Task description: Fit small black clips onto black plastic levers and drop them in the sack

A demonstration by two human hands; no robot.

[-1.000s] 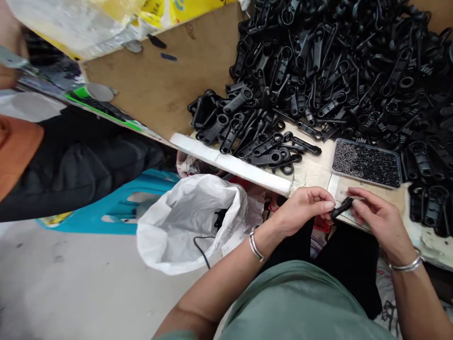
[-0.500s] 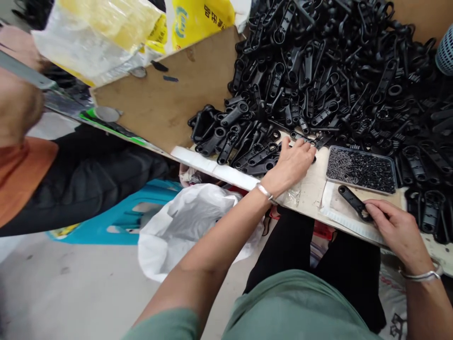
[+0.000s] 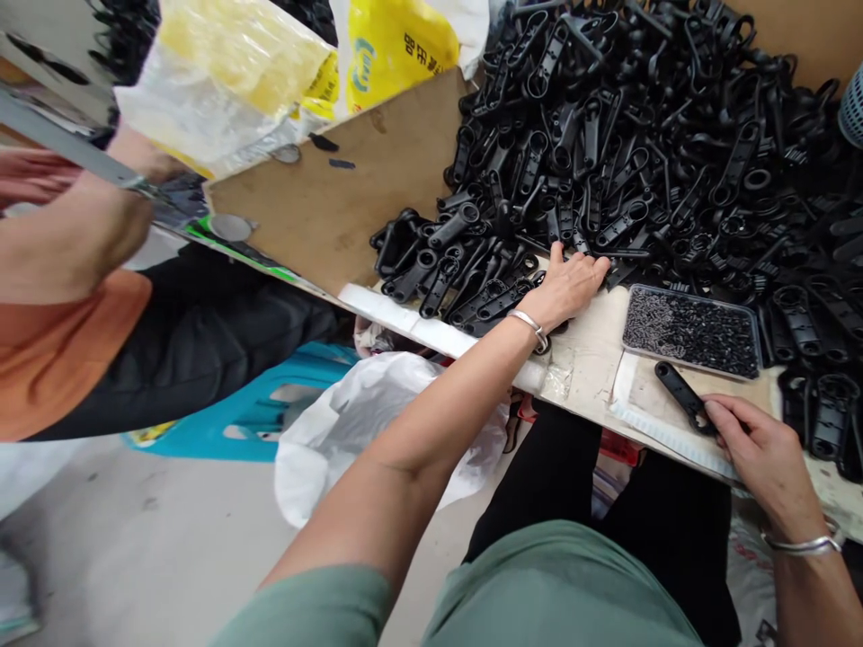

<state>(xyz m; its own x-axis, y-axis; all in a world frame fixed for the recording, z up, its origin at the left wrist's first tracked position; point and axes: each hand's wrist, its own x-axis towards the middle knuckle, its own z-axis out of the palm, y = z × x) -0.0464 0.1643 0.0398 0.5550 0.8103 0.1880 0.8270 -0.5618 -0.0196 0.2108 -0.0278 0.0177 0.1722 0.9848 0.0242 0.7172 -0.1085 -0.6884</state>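
My right hand (image 3: pixel 761 449) pinches one end of a black plastic handle-like part (image 3: pixel 680 393) with a round hole at its end, above the table's front edge. Out over the near edge of a large heap of similar black parts (image 3: pixel 627 135), my left hand (image 3: pixel 572 286) reaches palm down with its fingers spread. Its fingertips touch the parts there; what lies beneath the palm is hidden. Between my hands is a clear shallow box (image 3: pixel 691 332) full of tiny dark pieces.
A brown board (image 3: pixel 324 198) borders the heap on the left, with yellow-and-white plastic bags (image 3: pixel 235 72) behind it. An open white sack (image 3: pixel 330 431) stands below the table edge beside a blue stool (image 3: pixel 235 422). A co-worker's arm (image 3: pixel 81 225) is at far left.
My left hand has moved slightly farther into the heap's edge, its fingers more spread. My right hand keeps the black part in nearly the same place. The co-worker's forearms have come further into view.
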